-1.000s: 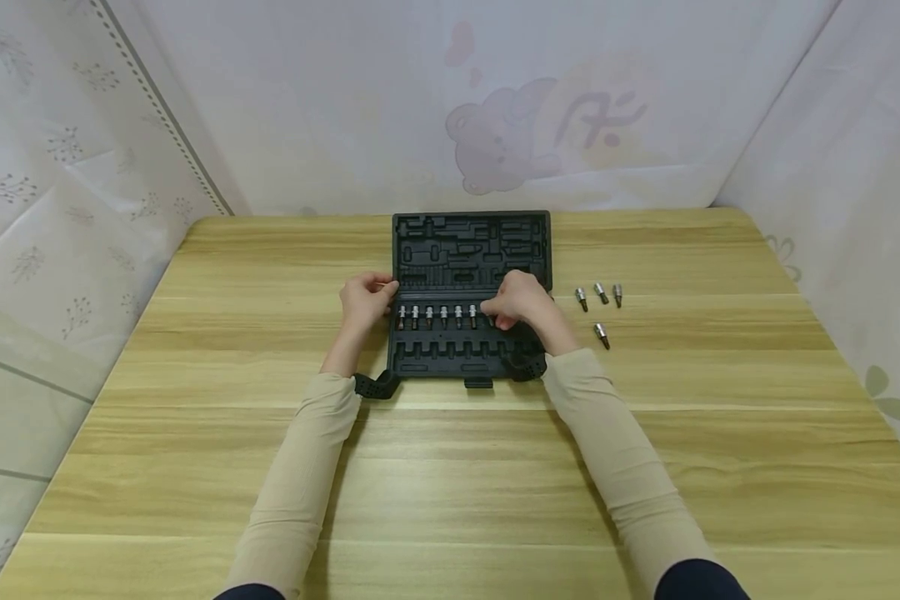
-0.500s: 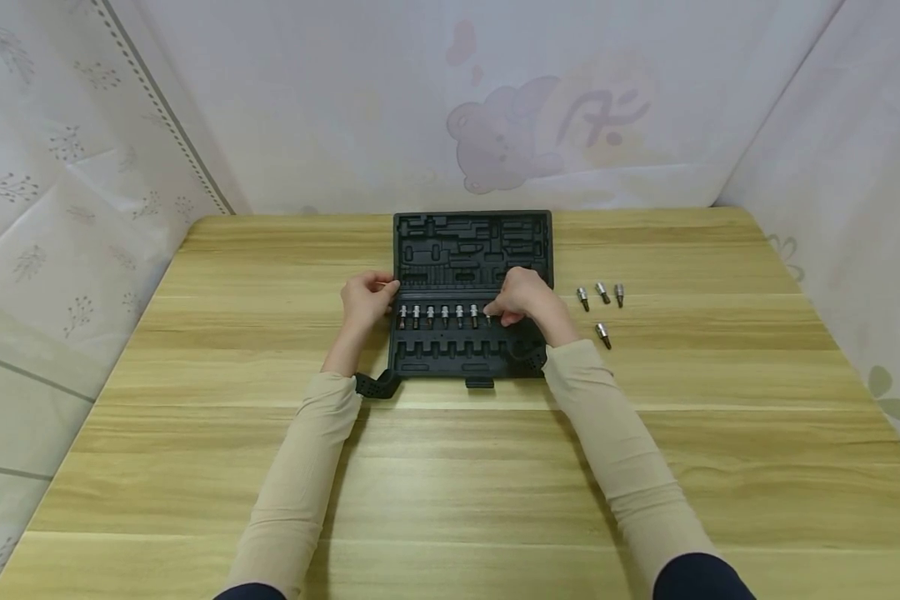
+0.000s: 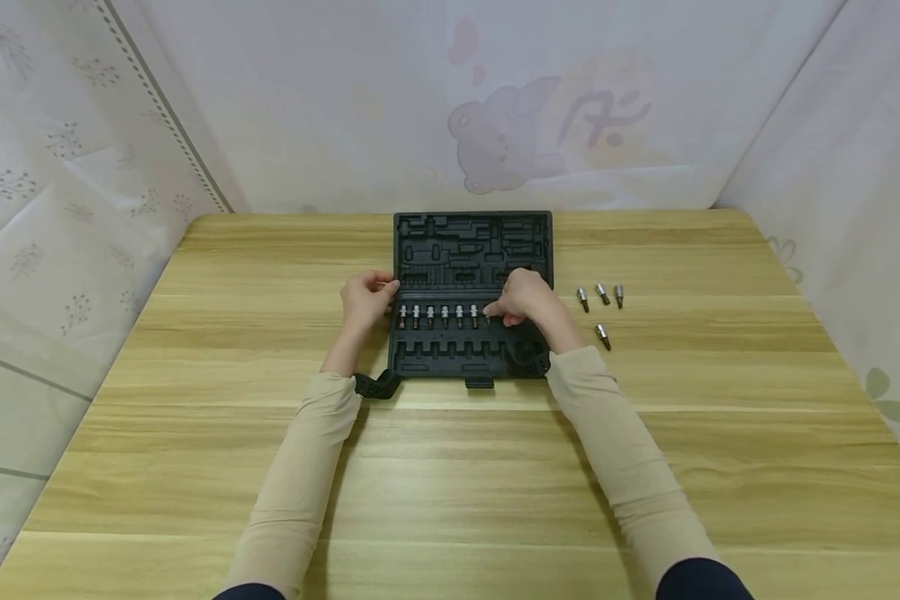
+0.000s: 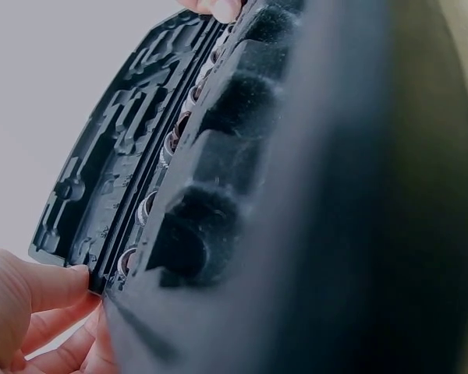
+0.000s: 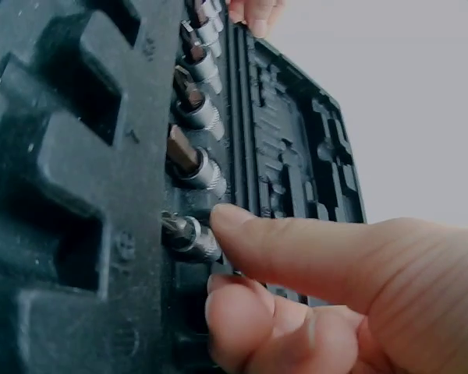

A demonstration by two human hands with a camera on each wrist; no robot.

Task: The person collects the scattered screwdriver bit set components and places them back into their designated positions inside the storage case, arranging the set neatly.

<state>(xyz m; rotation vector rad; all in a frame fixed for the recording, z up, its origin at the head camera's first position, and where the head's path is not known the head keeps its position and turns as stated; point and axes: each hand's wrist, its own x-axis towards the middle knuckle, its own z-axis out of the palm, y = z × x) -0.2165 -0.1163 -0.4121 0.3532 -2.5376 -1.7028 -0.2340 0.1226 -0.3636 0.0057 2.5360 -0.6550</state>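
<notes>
The black tool case lies open mid-worktop. Six bit sockets already stand in its upper row, and the right hand pinches a seventh bit into the next slot. The left hand has its fingers curled on the case's 9 o'clock edge. By my reckoning, four loose bits at 3 o'clock remain, and the lower row sits unfilled.
</notes>
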